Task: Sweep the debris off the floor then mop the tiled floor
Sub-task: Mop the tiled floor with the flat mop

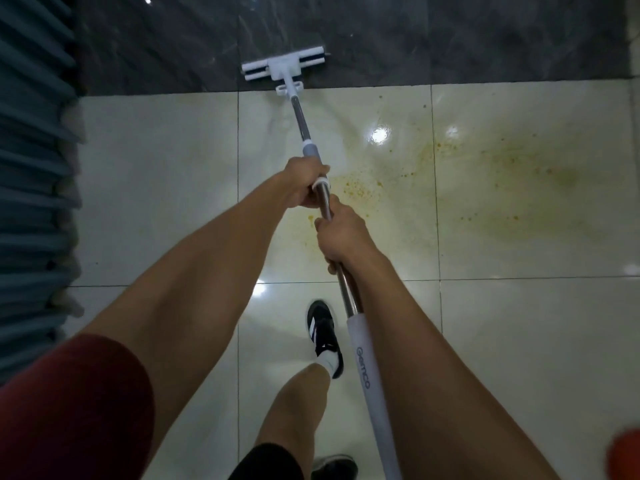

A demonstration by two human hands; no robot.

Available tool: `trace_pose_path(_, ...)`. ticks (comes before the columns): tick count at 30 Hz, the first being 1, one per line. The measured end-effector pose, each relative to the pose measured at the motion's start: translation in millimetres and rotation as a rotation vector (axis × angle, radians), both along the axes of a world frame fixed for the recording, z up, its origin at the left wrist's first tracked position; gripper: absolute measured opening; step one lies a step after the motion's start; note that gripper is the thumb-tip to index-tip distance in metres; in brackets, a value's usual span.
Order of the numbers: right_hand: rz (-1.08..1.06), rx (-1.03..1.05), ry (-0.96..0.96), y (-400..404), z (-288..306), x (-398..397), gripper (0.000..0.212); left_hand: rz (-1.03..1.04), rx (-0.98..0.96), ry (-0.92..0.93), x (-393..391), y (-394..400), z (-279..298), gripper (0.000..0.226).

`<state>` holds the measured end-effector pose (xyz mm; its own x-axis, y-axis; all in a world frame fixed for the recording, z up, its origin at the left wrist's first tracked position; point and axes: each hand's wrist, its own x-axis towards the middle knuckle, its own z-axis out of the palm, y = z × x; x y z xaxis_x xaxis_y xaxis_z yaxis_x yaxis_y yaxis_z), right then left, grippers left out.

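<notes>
A white sponge mop head [284,66] lies on the dark marble tiles at the far edge of the pale tiled floor [156,188]. Its steel pole [302,121] runs back toward me to a white foam sleeve [367,368]. My left hand [303,183] grips the pole at a white collar. My right hand [341,235] grips the bare steel just behind it. A yellowish stain with orange specks [485,174] spreads over the pale tiles to the right of the pole, glossy with wet reflections.
A grey-blue ribbed shutter or curtain [31,168] runs down the left side. My foot in a black and white shoe [323,336] stands on the tile under the pole, the other shoe [334,467] at the bottom. An orange blur [623,452] sits bottom right.
</notes>
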<state>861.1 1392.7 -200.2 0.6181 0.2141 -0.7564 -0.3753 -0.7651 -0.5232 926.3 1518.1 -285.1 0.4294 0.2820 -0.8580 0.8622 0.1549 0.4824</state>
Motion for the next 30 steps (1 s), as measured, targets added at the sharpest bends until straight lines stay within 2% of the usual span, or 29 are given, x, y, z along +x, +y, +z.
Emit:
trace_pose_path(8,-0.006,-0.027,-0.007,-74.8,22.8,-115.5,0.053,-0.119,-0.053,0.038,-106.8,-76.1,15.5,0.017)
trace_pose_path(19,-0.203,0.001,0.008,-196.9,43.7,-316.4,0.045,-0.245,-0.187,0.066,-288.1,-207.3,34.5,0.016)
trace_pose_path(26,-0.306,0.046,0.035,-243.1,52.5,-391.6,0.042,-0.327,-0.197,0.106,-353.2,-256.3,37.7,0.014)
trace_pose_path(30,-0.337,0.077,0.03,-256.0,54.5,-391.8,0.034,-0.32,-0.21,0.077,-355.8,-265.2,38.0,0.013)
